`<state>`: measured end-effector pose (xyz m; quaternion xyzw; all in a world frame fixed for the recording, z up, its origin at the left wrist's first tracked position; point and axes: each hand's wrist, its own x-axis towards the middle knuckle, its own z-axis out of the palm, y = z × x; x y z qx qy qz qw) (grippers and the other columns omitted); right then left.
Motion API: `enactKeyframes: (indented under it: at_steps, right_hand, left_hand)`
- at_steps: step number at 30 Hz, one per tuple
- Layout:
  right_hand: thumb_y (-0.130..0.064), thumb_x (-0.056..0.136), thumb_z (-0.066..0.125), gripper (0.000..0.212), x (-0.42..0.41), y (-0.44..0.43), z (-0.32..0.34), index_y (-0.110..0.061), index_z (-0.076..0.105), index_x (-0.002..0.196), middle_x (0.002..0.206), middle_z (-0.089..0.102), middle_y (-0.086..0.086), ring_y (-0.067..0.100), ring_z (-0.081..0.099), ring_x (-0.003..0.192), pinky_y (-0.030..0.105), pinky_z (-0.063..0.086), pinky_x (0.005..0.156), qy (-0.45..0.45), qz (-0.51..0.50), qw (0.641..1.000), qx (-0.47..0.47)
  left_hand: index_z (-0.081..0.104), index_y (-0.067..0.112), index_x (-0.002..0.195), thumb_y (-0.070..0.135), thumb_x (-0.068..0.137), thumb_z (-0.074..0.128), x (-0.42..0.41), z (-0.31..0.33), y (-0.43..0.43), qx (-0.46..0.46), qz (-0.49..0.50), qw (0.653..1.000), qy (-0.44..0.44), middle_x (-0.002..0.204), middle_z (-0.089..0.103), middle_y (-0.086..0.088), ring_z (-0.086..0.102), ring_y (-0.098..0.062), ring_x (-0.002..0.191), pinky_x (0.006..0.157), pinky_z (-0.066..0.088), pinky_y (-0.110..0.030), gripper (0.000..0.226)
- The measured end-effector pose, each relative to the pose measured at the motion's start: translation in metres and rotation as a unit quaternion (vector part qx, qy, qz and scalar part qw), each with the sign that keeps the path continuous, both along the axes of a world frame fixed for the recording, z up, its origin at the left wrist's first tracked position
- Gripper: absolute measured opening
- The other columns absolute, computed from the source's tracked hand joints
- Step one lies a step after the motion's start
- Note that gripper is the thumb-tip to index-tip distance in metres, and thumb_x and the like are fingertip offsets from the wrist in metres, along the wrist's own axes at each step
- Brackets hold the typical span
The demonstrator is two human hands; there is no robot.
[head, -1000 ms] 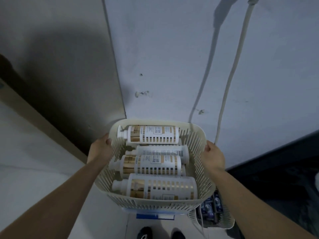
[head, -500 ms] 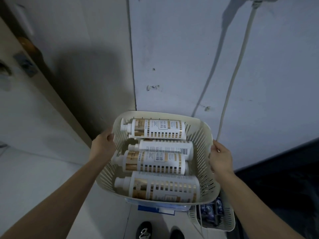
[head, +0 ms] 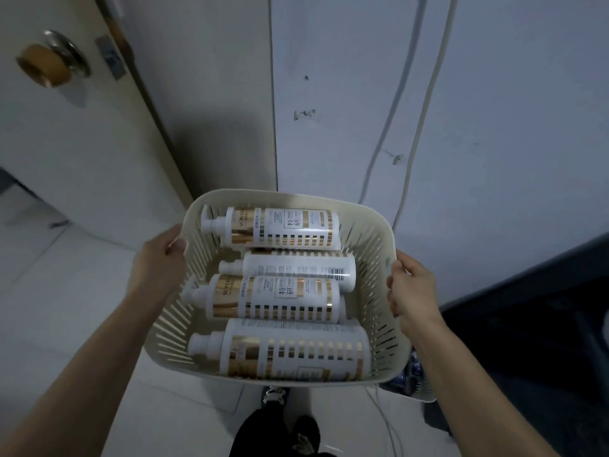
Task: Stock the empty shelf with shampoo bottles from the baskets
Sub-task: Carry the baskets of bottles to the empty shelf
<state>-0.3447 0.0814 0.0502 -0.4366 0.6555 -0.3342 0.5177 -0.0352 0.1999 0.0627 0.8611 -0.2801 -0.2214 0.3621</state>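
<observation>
**Carrying the loaded basket level to the shelf**

At far left a pale door with a round brass knob stands close to the path, so I would judge it wise to keep that side clear when turning.

The left hand grips the left rim of the cream slotted plastic basket. Its fingers are curled around the edge, with the tips showing at the rim. The basket is held in the air in front of the body, above the pale floor.

Inside lie the white shampoo bottles with gold bands, at least four, on their sides in a row with caps pointing left. Part of another seems to show beneath them. They are round and loose, so a tilt would probably roll them toward the low side. Keeping both rims at one height looks like the main point.

The right hand is wrapped over the right rim, fingers closed on the edge. The load looks heavy for a thin rim, so elbows kept in and short steps should help.

Behind it a white cable hangs down the wall. Below, a second slotted basket sits on the floor, just beside the feet and easy to trip on.

The shelf is not in view.
</observation>
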Motion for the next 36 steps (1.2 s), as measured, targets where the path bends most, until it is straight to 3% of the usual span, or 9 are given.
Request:
enactKeyframes:
  at_steps: [5, 8, 14, 19, 23, 25, 28, 33, 36]
  right_hand:
    - [-0.017, 0.102, 0.045, 0.043, -0.029, 0.051, 0.014, -0.046, 0.064, 0.076, 0.042, 0.049, -0.014, 0.007, 0.031, 0.041, 0.018, 0.023, 0.033, -0.024, -0.008, 1.000, 0.014]
    - [-0.016, 0.103, 0.044, 0.045, -0.051, 0.083, 0.014, -0.047, 0.067, 0.081, 0.047, 0.046, -0.007, 0.011, 0.027, 0.044, 0.020, 0.021, 0.035, -0.016, -0.029, 0.999, 0.016]
    - [-0.020, 0.102, 0.047, 0.046, -0.099, 0.163, 0.018, -0.051, 0.070, 0.077, 0.043, 0.052, -0.013, 0.006, 0.033, 0.037, 0.020, 0.024, 0.032, 0.008, -0.111, 0.994, 0.024]
    - [-0.020, 0.103, 0.047, 0.039, -0.146, 0.237, 0.021, -0.048, 0.064, 0.083, 0.047, 0.059, -0.017, 0.000, 0.039, 0.034, 0.017, 0.029, 0.031, 0.018, -0.207, 0.978, 0.023]
    - [-0.017, 0.104, 0.043, 0.038, -0.185, 0.293, 0.027, -0.043, 0.068, 0.093, 0.043, 0.055, -0.016, -0.001, 0.036, 0.030, 0.017, 0.025, 0.030, 0.014, -0.267, 0.964, 0.002]
    - [-0.016, 0.104, 0.042, 0.038, -0.208, 0.318, 0.030, -0.042, 0.068, 0.096, 0.042, 0.054, -0.015, -0.001, 0.033, 0.031, 0.017, 0.024, 0.030, 0.010, -0.300, 0.954, -0.002]
    - [-0.016, 0.105, 0.041, 0.049, -0.245, 0.353, 0.034, -0.048, 0.069, 0.081, 0.042, 0.054, -0.014, -0.001, 0.033, 0.030, 0.014, 0.024, 0.030, -0.014, -0.340, 0.940, 0.002]
    - [-0.020, 0.105, 0.041, 0.037, -0.320, 0.407, 0.033, -0.047, 0.065, 0.097, 0.043, 0.054, -0.017, 0.000, 0.035, 0.029, 0.016, 0.027, 0.031, -0.003, -0.403, 0.915, 0.007]
    - [-0.022, 0.105, 0.042, 0.032, -0.367, 0.435, 0.033, -0.045, 0.064, 0.099, 0.042, 0.055, -0.019, -0.003, 0.042, 0.030, 0.014, 0.030, 0.030, 0.002, -0.436, 0.900, 0.007]
  left_hand:
    - [0.061, 0.036, 0.125, 0.016, 0.099, 0.041, -0.022, -0.002, 0.047, -0.007, 0.020, 0.999, 0.028, 0.072, 0.060, 0.002, 0.052, -0.016, 0.054, 0.076, 0.054, -0.055, 0.038]
    - [0.062, 0.039, 0.122, 0.016, 0.098, 0.042, -0.036, -0.010, 0.069, -0.008, 0.006, 0.998, 0.064, 0.080, 0.064, -0.009, 0.060, -0.027, 0.063, 0.080, 0.052, -0.061, 0.039]
    - [0.069, 0.045, 0.099, 0.016, 0.097, 0.043, -0.073, -0.020, 0.098, -0.027, -0.082, 0.992, 0.094, 0.054, 0.058, 0.013, 0.047, -0.009, 0.049, 0.049, 0.039, -0.025, 0.039]
    - [0.062, 0.065, 0.084, 0.024, 0.096, 0.046, -0.120, -0.012, 0.108, -0.028, -0.159, 0.980, 0.114, 0.051, 0.058, 0.016, 0.043, -0.010, 0.048, 0.055, 0.035, -0.030, 0.046]
    - [0.061, 0.051, 0.109, 0.013, 0.097, 0.044, -0.166, -0.016, 0.108, -0.035, -0.219, 0.966, 0.136, 0.057, 0.051, 0.008, 0.033, -0.011, 0.045, 0.051, 0.027, -0.027, 0.043]
    - [0.062, 0.059, 0.087, 0.009, 0.096, 0.045, -0.196, -0.015, 0.110, -0.041, -0.262, 0.956, 0.123, 0.049, 0.050, 0.009, 0.034, -0.011, 0.043, 0.047, 0.028, -0.025, 0.053]
    - [0.062, 0.044, 0.071, 0.007, 0.096, 0.043, -0.245, -0.014, 0.112, -0.032, -0.330, 0.936, 0.117, 0.042, 0.046, 0.007, 0.036, -0.009, 0.037, 0.042, 0.029, -0.022, 0.049]
    - [0.063, 0.023, 0.122, 0.011, 0.100, 0.045, -0.333, -0.033, 0.121, -0.039, -0.386, 0.916, 0.105, 0.065, 0.054, -0.009, 0.043, -0.023, 0.053, 0.056, 0.038, -0.031, 0.031]
    - [0.059, 0.023, 0.130, 0.013, 0.102, 0.043, -0.389, -0.045, 0.129, -0.033, -0.414, 0.900, 0.131, 0.064, 0.052, -0.019, 0.035, -0.021, 0.047, 0.052, 0.033, -0.028, 0.034]
